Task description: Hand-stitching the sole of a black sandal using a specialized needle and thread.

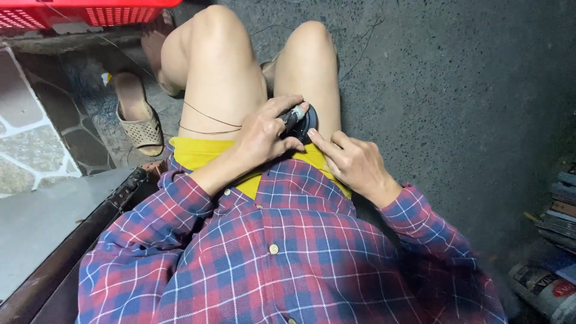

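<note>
Seated person, legs stretched over dark floor. Left hand (pixel 264 135) grips a small black disc (pixel 303 123) on the right thigh; right hand (pixel 354 162) touches it. Sandal (pixel 137 115) far left, red basket (pixel 90 12) beyond.

Sandal (pixel 137 114) on grey concrete floor (pixel 456 90)

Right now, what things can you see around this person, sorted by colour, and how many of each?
Black: 1, the small round part held by the left hand, right hand touching it
Red: 1, a basket
Beige: 1, a sandal
Total: 3
</note>
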